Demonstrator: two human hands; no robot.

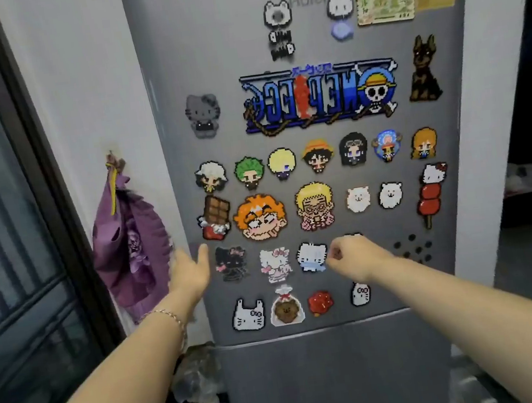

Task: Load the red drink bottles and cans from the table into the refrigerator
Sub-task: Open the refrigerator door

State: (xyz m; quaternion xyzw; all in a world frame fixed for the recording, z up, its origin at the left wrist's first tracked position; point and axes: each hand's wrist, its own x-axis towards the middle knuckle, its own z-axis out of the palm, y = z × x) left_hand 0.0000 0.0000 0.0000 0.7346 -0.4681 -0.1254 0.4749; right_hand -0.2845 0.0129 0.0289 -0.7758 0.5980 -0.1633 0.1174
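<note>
- left hand [189, 271] spread at the left edge of the refrigerator [206, 58] (door closed, magnets [317, 96] all over);
- right hand [356, 257] curled, gripping nothing, near the door

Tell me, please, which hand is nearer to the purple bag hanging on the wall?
Left. The left hand is just right of the purple bag; the right hand is farther right, in front of the refrigerator door.

- You wear a thin, pale metal chain bracelet [168, 314] with small links, which lies loose round the wrist just behind your left hand [188, 271].
- Your forearms are bare from both hands to the picture's lower edge.
- Your right hand [355, 257] is blurred, so finer detail is lost.
</note>
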